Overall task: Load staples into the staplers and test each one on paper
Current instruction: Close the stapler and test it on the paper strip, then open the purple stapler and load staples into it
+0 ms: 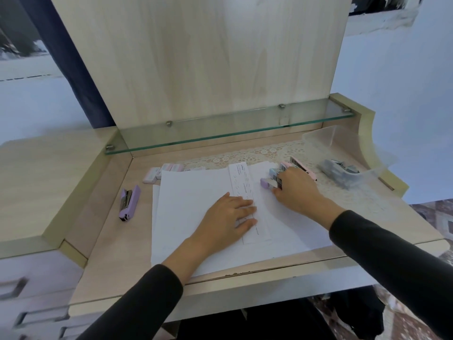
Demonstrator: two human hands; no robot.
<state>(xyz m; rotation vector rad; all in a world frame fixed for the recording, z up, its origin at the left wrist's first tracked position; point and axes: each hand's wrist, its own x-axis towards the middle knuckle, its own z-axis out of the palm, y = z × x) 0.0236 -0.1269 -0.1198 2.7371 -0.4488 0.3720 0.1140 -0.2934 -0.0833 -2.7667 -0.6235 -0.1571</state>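
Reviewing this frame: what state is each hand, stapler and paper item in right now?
left hand: flat, pressing the paper strip.
right hand: curled round the small staplers.
small staplers: bunched together, gripped.
purple stapler: lying at left, swung open.
pink stapler: appears open, beyond the small staplers.
paper strip: flat on the paper stack.
clear tub: holds grey-blue staplers.

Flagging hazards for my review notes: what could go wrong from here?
The right hand is on a tight cluster of staplers; pulling one out may knock the others over. The left hand lies flat on the paper close by, so a test staple fired there could nip its fingers.
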